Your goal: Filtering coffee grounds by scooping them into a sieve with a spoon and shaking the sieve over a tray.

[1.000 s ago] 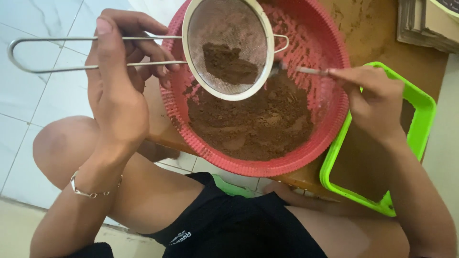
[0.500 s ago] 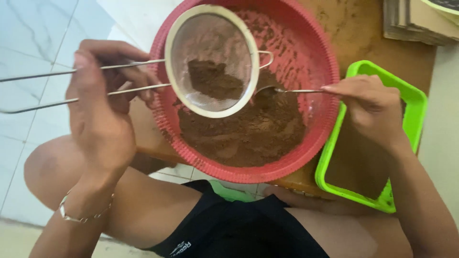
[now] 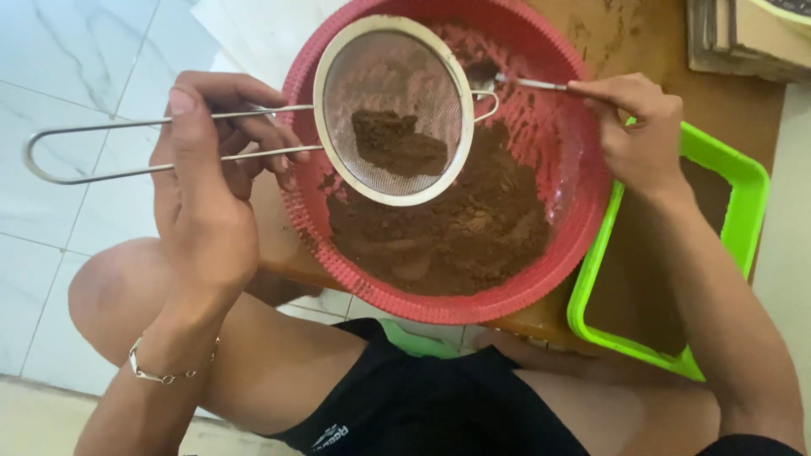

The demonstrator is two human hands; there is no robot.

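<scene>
My left hand (image 3: 209,181) grips the wire handle of a round metal sieve (image 3: 390,80), held over a red plastic bowl (image 3: 583,228). A clump of brown powder (image 3: 397,145) lies in the mesh. More brown powder (image 3: 460,232) fills the bowl's bottom. My right hand (image 3: 635,131) holds a metal spoon (image 3: 524,83) by its handle; the spoon's head reaches to the sieve's far rim and is partly hidden behind it.
A green plastic tray (image 3: 748,181) sits to the right of the bowl, under my right forearm. Bowl and tray rest on a low wooden board (image 3: 659,46) dusted with powder. My bare knees and black shorts are below; white tiled floor (image 3: 68,76) lies to the left.
The spoon has lifted out of the powder pile and moved up to the sieve's far rim. The sieve stays over the bowl with its clump of powder.
</scene>
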